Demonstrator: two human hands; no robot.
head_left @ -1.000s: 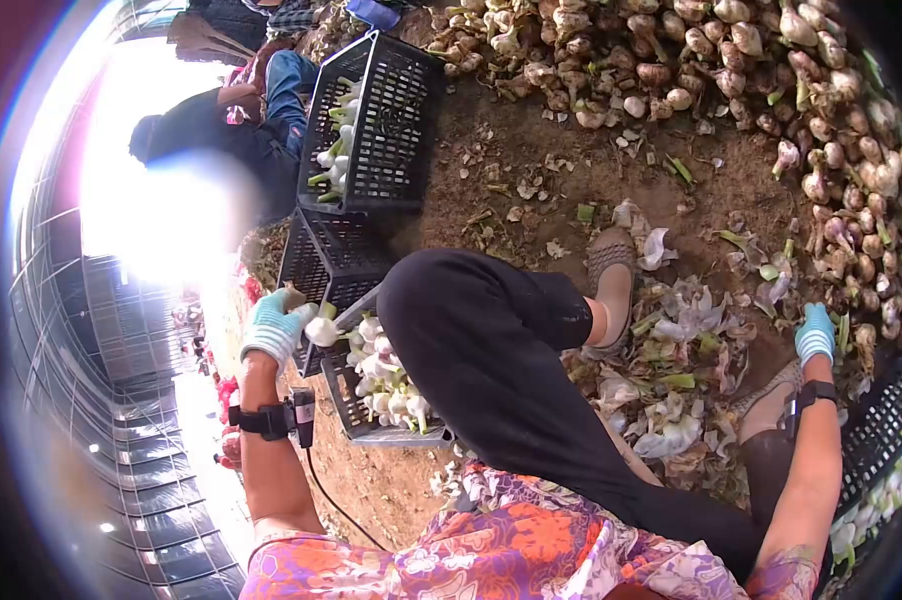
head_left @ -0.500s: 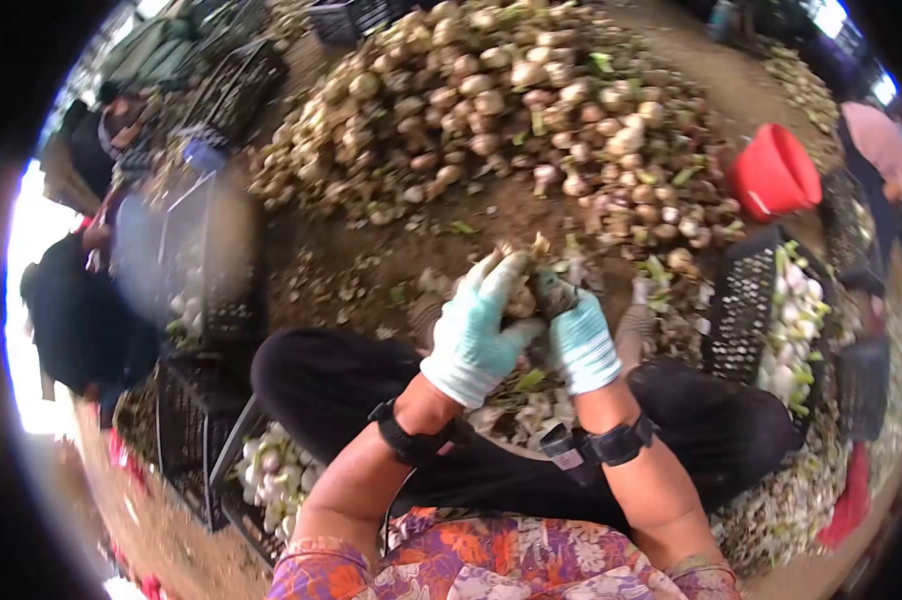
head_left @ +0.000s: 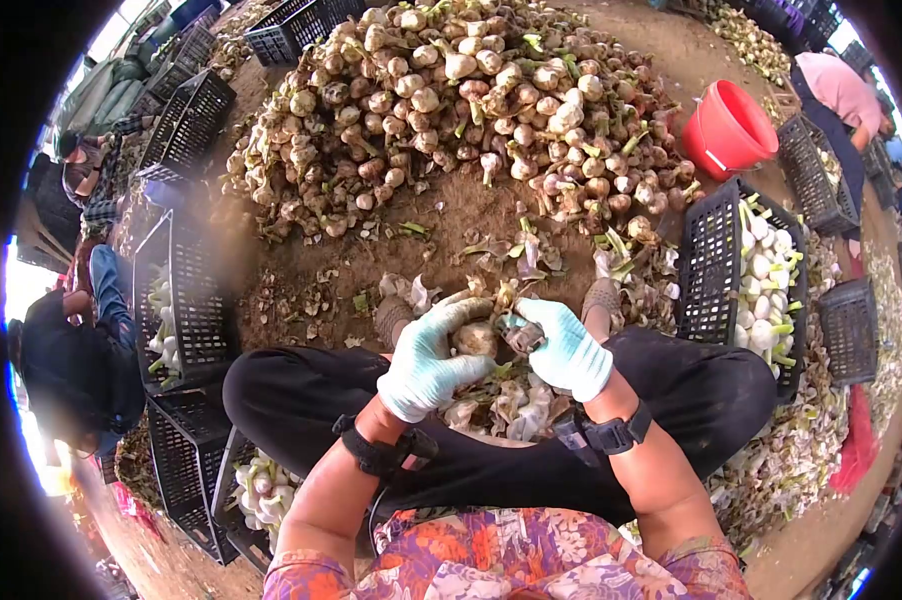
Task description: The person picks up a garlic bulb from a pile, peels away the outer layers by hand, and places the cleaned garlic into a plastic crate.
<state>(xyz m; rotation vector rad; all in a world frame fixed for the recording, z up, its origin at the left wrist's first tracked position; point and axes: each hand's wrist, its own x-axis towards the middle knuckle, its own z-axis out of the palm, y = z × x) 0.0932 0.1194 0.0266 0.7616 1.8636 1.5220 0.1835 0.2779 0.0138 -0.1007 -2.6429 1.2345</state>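
A garlic bulb sits above the person's lap, between both gloved hands. The left hand is curled around it, and the right hand pinches its other side. Husks lie below, a black crate of peeled bulbs stands to the right, and a large garlic pile lies beyond.

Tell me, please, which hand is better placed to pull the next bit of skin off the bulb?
Probably the right. The left hand wraps around the bulb and steadies it, while the right hand has its fingers pinching a dark piece at the bulb's side, free to pull.
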